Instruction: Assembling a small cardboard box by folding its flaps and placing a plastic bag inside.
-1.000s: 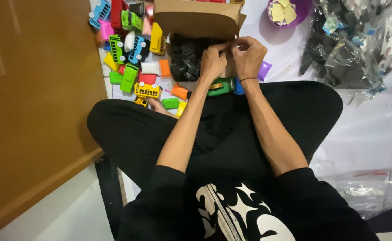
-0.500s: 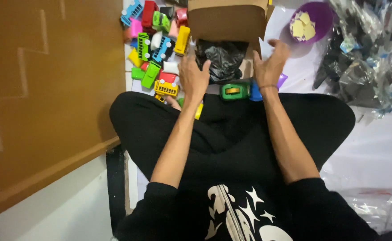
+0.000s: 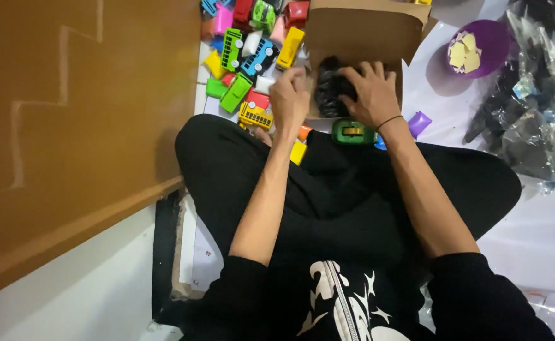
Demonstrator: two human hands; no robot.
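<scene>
I sit cross-legged in black clothes before an open cardboard box [image 3: 359,28] that has a crumpled black plastic bundle [image 3: 329,88] inside. My right hand [image 3: 371,93] lies over the bundle at the box's mouth, fingers curled onto it. My left hand [image 3: 289,96] hovers just left of the box with its fingers curled; something small and pale shows at its fingertips, but I cannot make out a grip. A green toy vehicle [image 3: 352,131] sits just below my right wrist, by my knee.
A heap of coloured toy buses and cars [image 3: 247,60] spreads left of the box. A purple bowl [image 3: 487,43] with pale scraps and a pile of clear plastic bags [image 3: 530,113] lie to the right. A brown wooden panel [image 3: 75,120] stands along the left.
My right hand has moved from the box's right side onto the black bundle. My left hand has drawn back to the left of the box. The view has shifted slightly.
</scene>
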